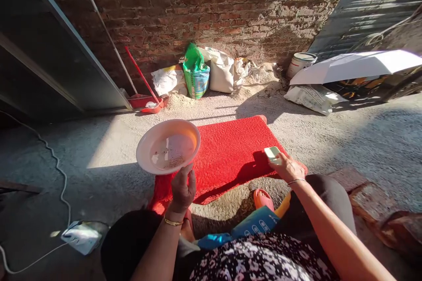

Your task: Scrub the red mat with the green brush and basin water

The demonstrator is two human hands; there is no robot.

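My left hand [183,189] grips the near rim of a pale pink plastic basin [148,153], which is tilted above the left end of a red mat. A little water or wet residue with small dark specks appears to lie in its bottom. In my right hand [288,167] is a pale green brush or soap-box-like piece [272,153], its underside hidden; I cannot tell its exact kind. It is over the right side of the red mat [227,153], which lies spread in front of my knees, with my hand's shadow falling on it.
Along the brick wall stand a green sack [197,72], a white sack [222,71] and a red dustpan [153,105]. A white bucket [300,63] and white sheet [356,66] are at right. Bricks [372,202] lie beside my right knee; a cable [57,162] runs at left.
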